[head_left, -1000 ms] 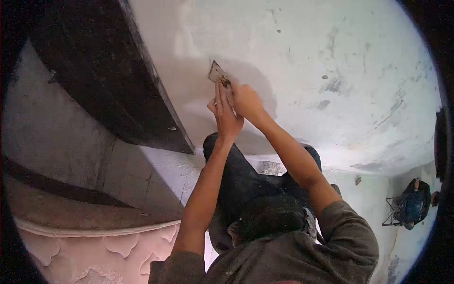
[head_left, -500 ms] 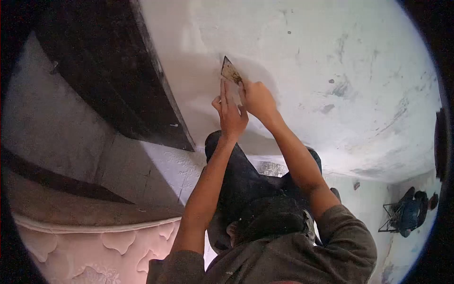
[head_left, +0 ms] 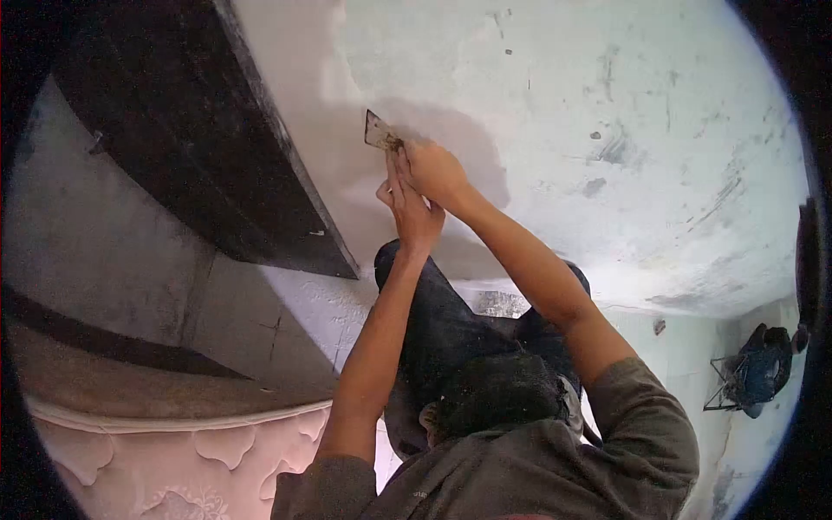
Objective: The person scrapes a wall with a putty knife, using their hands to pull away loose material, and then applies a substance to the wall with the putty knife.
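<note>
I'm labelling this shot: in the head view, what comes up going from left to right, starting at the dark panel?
Dark panel → scraper → right hand → grey smudge → folding chair.

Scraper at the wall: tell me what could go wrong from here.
The left hand reaches right up to the scraper that the right hand grips, so a slip might nick its fingers. The dark panel stands to the left of the blade, and a stroke carried too far that way could knock its edge. The wall bears dark marks farther right; if they are rough, the blade could catch there.
</note>
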The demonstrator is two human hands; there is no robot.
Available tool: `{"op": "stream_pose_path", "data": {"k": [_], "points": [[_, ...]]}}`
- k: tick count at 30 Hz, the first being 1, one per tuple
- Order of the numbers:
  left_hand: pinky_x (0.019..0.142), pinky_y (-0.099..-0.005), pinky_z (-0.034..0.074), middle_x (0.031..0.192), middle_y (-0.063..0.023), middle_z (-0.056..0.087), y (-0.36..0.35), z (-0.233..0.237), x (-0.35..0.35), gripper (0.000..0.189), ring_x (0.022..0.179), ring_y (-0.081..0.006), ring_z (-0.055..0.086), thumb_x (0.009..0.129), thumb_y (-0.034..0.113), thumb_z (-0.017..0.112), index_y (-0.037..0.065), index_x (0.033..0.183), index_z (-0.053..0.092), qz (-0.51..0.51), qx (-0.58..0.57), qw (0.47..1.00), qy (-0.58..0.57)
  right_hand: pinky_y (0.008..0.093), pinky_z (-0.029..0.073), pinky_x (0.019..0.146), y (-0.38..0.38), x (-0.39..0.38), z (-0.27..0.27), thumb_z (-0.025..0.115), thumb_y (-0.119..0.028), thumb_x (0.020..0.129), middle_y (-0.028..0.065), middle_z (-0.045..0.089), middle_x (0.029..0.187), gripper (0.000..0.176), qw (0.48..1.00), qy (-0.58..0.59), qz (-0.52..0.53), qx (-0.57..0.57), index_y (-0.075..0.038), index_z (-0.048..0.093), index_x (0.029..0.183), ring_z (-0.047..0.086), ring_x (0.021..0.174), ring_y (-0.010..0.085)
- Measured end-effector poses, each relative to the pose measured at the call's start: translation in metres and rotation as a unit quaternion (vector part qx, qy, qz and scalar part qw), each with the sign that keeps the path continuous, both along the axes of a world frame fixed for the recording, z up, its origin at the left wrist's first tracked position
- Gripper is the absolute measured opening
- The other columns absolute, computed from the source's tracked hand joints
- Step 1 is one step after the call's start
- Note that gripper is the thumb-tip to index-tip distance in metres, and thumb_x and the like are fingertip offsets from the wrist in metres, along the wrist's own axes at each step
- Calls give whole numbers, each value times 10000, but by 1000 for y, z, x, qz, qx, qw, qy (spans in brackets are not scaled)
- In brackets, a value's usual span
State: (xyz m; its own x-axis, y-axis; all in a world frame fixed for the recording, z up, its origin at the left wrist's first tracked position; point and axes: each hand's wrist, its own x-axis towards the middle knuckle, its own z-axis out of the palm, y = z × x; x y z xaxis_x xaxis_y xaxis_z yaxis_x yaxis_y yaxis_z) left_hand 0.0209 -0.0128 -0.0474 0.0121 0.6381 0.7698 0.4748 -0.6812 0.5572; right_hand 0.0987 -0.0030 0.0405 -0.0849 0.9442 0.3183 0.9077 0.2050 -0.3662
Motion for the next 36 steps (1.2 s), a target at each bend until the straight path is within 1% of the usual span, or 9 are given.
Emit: {"op": "stream_pose_path", "data": {"k": [2,6,9,12,22,24,27,33,36], "points": [[1013,-424,254,1520,-249,180,0,2,-5,850,1206,-382,302,684,-79,571,-48,1451,205,33,6,998,49,530,518,694,13,1,-12,550,-243,886,252,641,786,276,999,29,16,38,-22,588,1049,634,770,449],[1016,-428,256,1524,-244,176,-1,-1,-1,855,1186,-387,313,678,-80,563,-47,1450,199,46,-19,999,-7,529,521,689,-7,21,7,542,-240,889,264,639,784,276,998,-54,10,-27,-20,579,1053,634,770,443],[1009,-447,274,1532,-224,172,-1,-2,1,862,1139,-389,335,655,-93,557,-54,1440,205,34,-35,999,-3,523,522,668,-14,22,8,539,-247,889,282,632,793,250,1000,6,-23,5,-12,614,930,633,767,437],[1004,-456,281,1532,-218,175,-2,1,1,857,1135,-389,336,655,-85,561,-62,1435,208,33,-8,999,19,527,520,659,-6,19,-5,542,-245,886,268,629,772,247,998,-36,0,46,-14,626,888,632,747,442],[1007,-453,285,1514,-227,217,-8,6,3,830,1130,-386,336,658,-88,532,-73,1429,223,9,-19,1000,17,475,546,689,0,24,13,523,-229,880,233,660,827,260,993,-112,7,29,-10,663,864,668,772,401],[1036,-473,246,1513,-218,231,-10,5,5,836,1185,-390,328,678,-69,559,-47,1440,217,-6,-38,999,0,470,548,692,-3,30,25,512,-231,885,230,663,851,269,988,-149,12,-42,-13,667,852,671,766,396],[1039,-458,253,1509,-220,236,-12,5,6,843,1176,-387,333,679,-64,563,-47,1444,211,-8,-40,999,0,470,549,696,-20,25,43,506,-220,887,227,666,844,268,993,-119,-7,-21,-10,671,860,673,754,393],[1038,-455,261,1510,-228,224,-12,5,7,849,1161,-387,336,677,-69,564,-50,1447,205,-6,-39,999,16,499,529,673,14,27,5,508,-281,917,225,648,783,286,990,-136,31,7,-29,643,912,648,744,413],[1037,-458,263,1509,-231,220,-16,8,3,847,1155,-387,336,677,-73,564,-53,1445,205,-19,-40,999,6,496,530,677,-10,19,38,505,-275,918,224,650,802,284,991,-131,-2,-24,-28,643,902,649,762,413]]}}
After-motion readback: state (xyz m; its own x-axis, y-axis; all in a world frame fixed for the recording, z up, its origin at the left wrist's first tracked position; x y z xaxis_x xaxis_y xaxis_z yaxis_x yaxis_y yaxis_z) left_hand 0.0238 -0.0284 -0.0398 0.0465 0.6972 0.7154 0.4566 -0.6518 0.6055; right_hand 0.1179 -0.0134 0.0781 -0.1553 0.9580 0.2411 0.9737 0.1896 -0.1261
